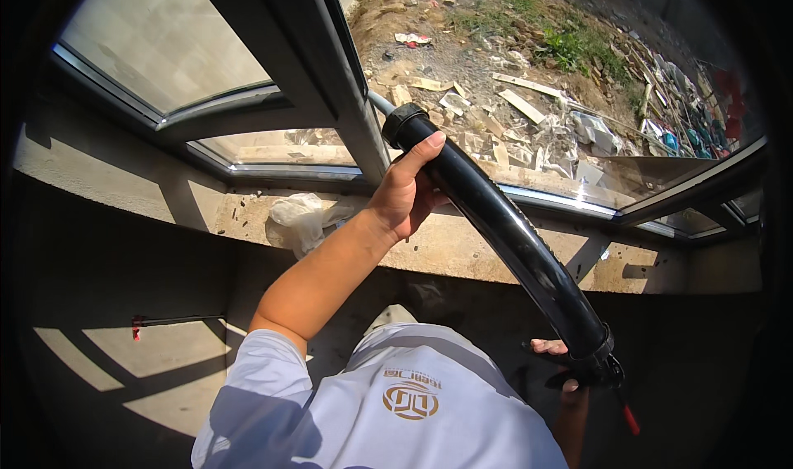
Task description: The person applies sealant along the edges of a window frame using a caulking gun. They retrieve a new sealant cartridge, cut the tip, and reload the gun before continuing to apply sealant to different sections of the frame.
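Note:
A caulking gun [512,233] with a long black barrel slants across the view, from the upper middle down to the lower right. Its pale nozzle [380,101] points at the dark window frame [351,97]; whether the tip touches it I cannot tell. My left hand [405,190] is wrapped round the barrel just behind the front cap. At the rear end my right hand [566,366] is closed round the dark handle, partly hidden in shade. A red-tipped rod [630,419] sticks out behind the gun.
A crumpled clear plastic bag [301,219] and small crumbs lie on the concrete sill [429,250]. Glass panes [165,39] stand in the frame. Beyond are rubble and wood scraps [520,105]. A thin rod with a red part [138,328] shows at lower left.

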### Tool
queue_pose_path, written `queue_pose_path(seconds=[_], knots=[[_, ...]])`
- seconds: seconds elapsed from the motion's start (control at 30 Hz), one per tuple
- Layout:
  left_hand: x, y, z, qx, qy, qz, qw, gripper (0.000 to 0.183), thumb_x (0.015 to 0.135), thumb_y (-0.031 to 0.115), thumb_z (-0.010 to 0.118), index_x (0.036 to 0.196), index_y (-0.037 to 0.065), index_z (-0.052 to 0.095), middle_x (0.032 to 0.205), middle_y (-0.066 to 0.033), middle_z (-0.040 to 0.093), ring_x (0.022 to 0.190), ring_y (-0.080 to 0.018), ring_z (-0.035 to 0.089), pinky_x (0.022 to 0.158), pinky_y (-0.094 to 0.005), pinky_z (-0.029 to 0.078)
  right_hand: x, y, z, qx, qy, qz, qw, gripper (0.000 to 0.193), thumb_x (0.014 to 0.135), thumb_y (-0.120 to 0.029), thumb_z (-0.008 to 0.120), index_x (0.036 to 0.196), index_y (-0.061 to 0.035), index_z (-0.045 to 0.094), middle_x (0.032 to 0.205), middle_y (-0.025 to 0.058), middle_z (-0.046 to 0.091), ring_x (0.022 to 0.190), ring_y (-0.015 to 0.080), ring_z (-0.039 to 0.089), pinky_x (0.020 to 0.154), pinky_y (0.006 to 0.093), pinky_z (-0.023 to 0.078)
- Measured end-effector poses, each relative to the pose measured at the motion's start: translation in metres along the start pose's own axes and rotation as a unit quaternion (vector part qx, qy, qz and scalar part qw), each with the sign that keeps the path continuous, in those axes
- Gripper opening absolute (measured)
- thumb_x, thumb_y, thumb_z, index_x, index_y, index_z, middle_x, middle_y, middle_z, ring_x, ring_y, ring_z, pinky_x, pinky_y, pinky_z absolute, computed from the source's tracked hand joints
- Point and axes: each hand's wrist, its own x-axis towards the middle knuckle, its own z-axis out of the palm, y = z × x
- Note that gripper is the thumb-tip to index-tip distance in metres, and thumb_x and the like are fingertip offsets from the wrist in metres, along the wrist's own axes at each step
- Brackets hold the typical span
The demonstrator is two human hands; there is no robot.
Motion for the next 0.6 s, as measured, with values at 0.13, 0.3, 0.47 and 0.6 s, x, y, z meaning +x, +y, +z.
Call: queue_pose_path(seconds=[0.13,0.3,0.47,0.6], knots=[[0.006,0.009,-0.002,-0.001,0.005,0.004,1.0,0.05,0.095,0.044,0.069,0.115,0.0,0.059,0.11,-0.0206,0.072,0.1,-0.0289,0.073,0.096,-0.0479,0.059,0.01,-0.005,0.003,-0.016,0.006,-0.007,1.0,0.084,0.085,-0.071,0.068,0.125,0.0033,0.063,0.121,0.0212,0.067,0.116,0.0376,0.065,0.103,0.0568,0.049],[0.01,0.016,-0.004,-0.007,-0.005,-0.003,1.0,0.05,0.095,0.045,0.07,0.114,0.0,0.06,0.108,-0.0198,0.073,0.099,-0.0284,0.073,0.095,-0.0461,0.06,0.02,-0.009,-0.001,-0.03,-0.004,-0.021,0.999,0.081,0.087,-0.069,0.067,0.124,0.0024,0.06,0.115,0.0206,0.067,0.113,0.0361,0.066,0.102,0.0564,0.05],[0.01,0.019,-0.003,-0.015,-0.004,0.0,1.0,0.049,0.095,0.044,0.07,0.114,0.0,0.062,0.108,-0.0193,0.073,0.098,-0.028,0.074,0.096,-0.0458,0.06,0.028,-0.013,-0.002,-0.038,-0.023,-0.033,0.998,0.078,0.089,-0.068,0.066,0.124,0.0013,0.057,0.111,0.0197,0.067,0.11,0.0342,0.066,0.101,0.0557,0.051],[0.01,0.021,-0.002,-0.016,-0.006,0.004,1.0,0.049,0.095,0.044,0.07,0.114,0.0,0.062,0.108,-0.0195,0.073,0.099,-0.0282,0.074,0.096,-0.0458,0.06,0.03,-0.015,-0.002,-0.062,-0.011,-0.026,0.998,0.078,0.088,-0.07,0.065,0.12,0.0011,0.057,0.109,0.0196,0.066,0.106,0.0335,0.066,0.099,0.055,0.052]])
